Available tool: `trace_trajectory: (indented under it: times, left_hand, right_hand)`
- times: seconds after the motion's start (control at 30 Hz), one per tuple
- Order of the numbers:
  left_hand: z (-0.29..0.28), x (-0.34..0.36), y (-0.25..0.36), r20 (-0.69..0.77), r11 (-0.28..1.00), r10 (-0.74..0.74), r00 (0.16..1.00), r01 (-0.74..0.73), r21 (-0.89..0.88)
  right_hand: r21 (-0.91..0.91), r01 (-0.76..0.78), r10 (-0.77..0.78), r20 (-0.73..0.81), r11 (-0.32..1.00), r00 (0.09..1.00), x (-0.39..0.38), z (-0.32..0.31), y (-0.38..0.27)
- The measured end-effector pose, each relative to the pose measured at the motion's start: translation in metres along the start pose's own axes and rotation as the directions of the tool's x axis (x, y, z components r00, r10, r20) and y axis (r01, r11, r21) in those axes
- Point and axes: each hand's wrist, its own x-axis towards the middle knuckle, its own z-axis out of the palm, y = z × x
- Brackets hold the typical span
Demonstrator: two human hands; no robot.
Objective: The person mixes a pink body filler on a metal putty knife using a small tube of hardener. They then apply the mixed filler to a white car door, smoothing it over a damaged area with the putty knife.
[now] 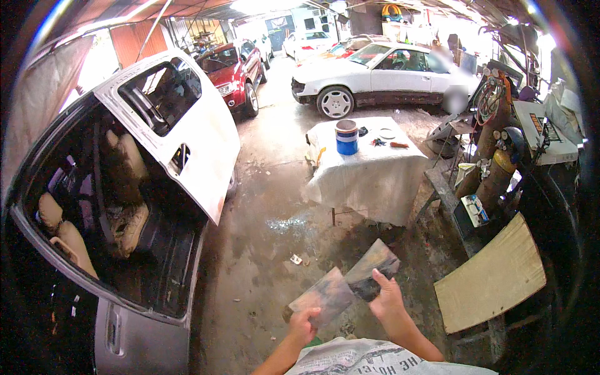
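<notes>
My left hand (302, 324) grips a flat rectangular plate (325, 290), pale and smudged, held low in front of my body. My right hand (385, 294) is closed on a second, darker smudged plate (369, 269), thumb over its face, a little higher and to the right of the first. The two plates are close together at their inner ends; I cannot tell if they touch. Beyond them stands a table (362, 181) draped in a whitish cloth, with a blue and white can (347, 141) and small tools (397, 144) on top.
An open-doored pickup (187, 181) fills the left. A red car (228, 78) and a white coupe (375, 84) stand behind the table. Gas cylinders (503, 159) with hoses, a dark metal frame (465, 239) and a leaning tan board (487, 275) are at the right.
</notes>
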Motion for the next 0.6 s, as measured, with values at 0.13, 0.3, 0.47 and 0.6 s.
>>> trace_trajectory:
  times: [0.13, 0.3, 0.47, 0.6]
  left_hand:
    - [0.04, -0.017, 0.065, -0.213, 0.963, -0.146, 0.966, 0.089, -0.255]
    - [0.063, 0.008, 0.083, -0.249, 0.954, 0.14, 0.958, -0.198, -0.224]
    - [0.11, 0.041, 0.126, -0.162, 0.908, 0.189, 0.968, -0.235, -0.347]
    - [0.126, 0.05, 0.128, -0.299, 0.944, 0.149, 0.943, -0.225, -0.24]
  right_hand:
    - [-0.063, -0.111, 0.12, 0.162, 0.992, 0.979, -0.007, 0.001, -0.034]
    - [-0.084, -0.29, 0.297, 0.437, 0.953, 0.849, -0.025, 0.003, -0.032]
    - [-0.344, -0.319, 0.451, 0.432, 0.883, 0.781, -0.047, 0.024, -0.031]
    - [-0.74, 0.032, 0.532, 0.513, 0.672, 0.674, -0.046, 0.04, -0.016]
